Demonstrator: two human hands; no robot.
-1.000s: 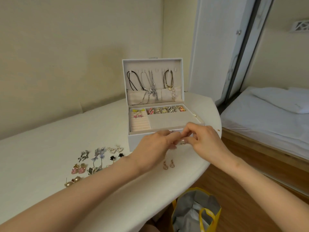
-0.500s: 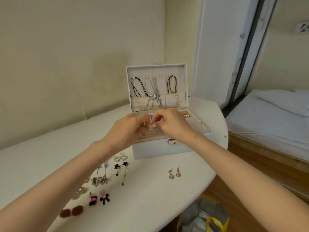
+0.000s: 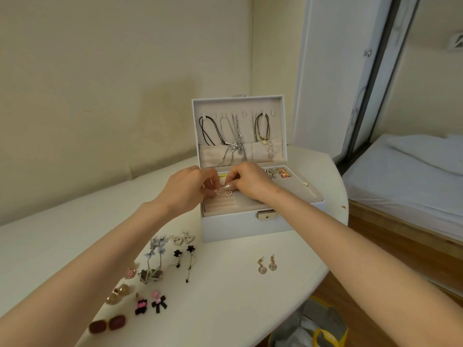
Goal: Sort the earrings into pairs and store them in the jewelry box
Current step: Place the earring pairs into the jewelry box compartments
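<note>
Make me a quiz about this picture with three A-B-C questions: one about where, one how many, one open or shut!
1. The jewelry box lid is: A shut, B standing open, C taken off.
2. How many dark red earrings lie near left on the table? A one, B five, C two.
3. Where are the gold drop earrings? A on the table before the box, B inside it, C on the bed.
Answers: B, it stands upright, necklaces hanging inside; C, one pair side by side; A, they lie apart from the box while the left hand and right hand pinch small heart earrings over it.
</note>
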